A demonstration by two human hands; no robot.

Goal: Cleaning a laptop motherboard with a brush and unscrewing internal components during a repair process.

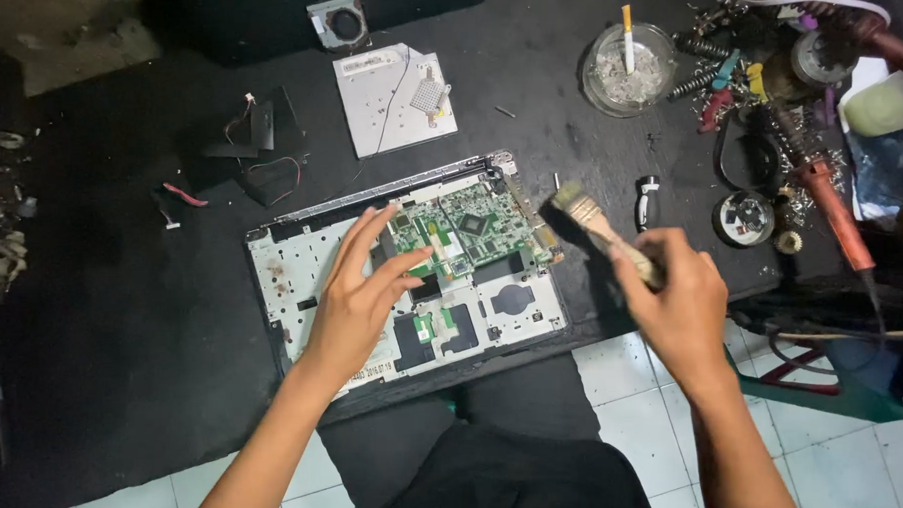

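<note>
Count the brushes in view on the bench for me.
1: a paintbrush held in the right hand, bristles just right of the opened laptop. The clutter at far right may hide others.

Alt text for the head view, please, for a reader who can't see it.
Left hand rests flat on an opened laptop base with exposed green circuit board; right hand grips a wooden-handled paintbrush at its right edge. A glass ashtray sits behind on the black mat.

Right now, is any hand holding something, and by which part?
The right hand holds a paintbrush by its wooden handle, bristles pointing away. The left hand holds nothing; it rests flat on the opened laptop.
</note>
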